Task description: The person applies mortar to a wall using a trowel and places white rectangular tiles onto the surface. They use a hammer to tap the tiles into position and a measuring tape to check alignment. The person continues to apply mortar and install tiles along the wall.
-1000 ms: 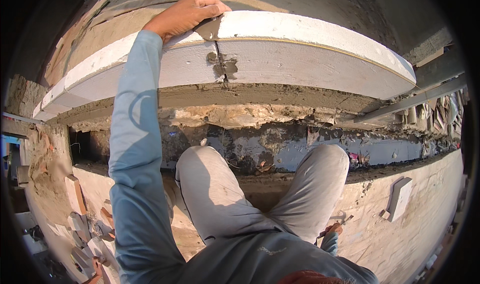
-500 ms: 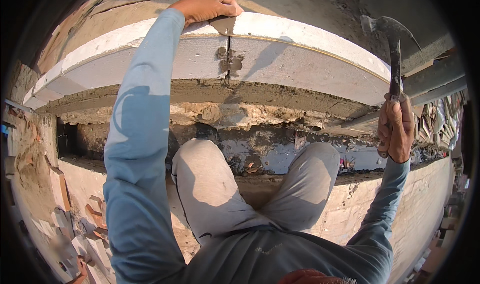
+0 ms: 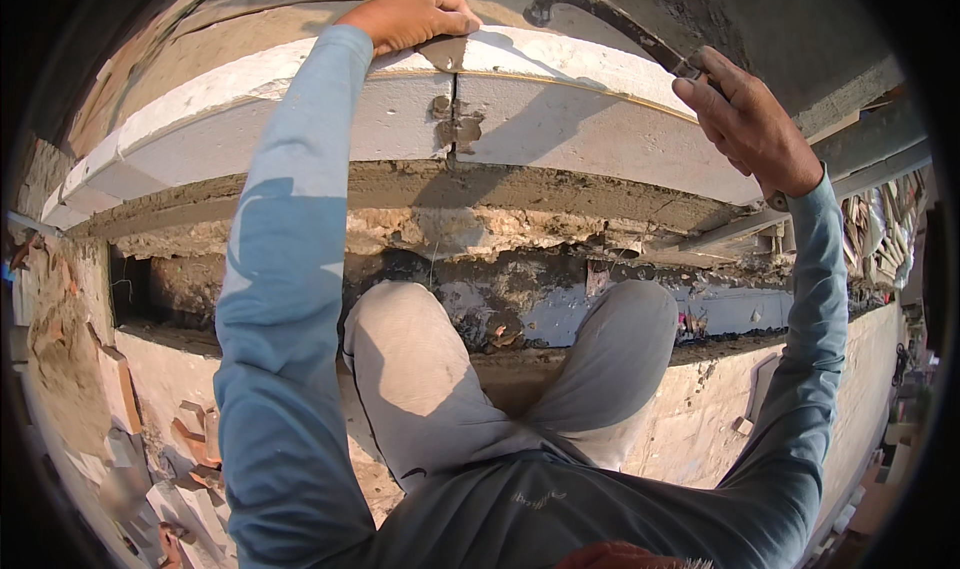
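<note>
— What sits under the fingers?

— A row of pale blocks (image 3: 560, 119) laid end to end along the wall top. The left hand (image 3: 412, 14) lies on the upper edge of the row, fingers curled down over the far side and pressed to it. Just right of those fingertips runs a vertical joint (image 3: 455, 109) with grey mortar smeared out of it.

— And the other hand?

— The right hand (image 3: 745, 119) is closed around the handle of a hammer (image 3: 610, 14), fingers wrapped tight. The dark metal head lies up and to the left of those fingers, above the block's top face; I cannot tell whether it touches the block, since it blends with its own shadow there.

— What lies further out?

— Below both hands a rough mortar bed (image 3: 480, 184) runs under the row, then crumbled masonry. Nearer the body are the person's knees in grey trousers (image 3: 420, 369). Far below the left fingers, broken bricks (image 3: 150, 469) are scattered on the ground.
</note>
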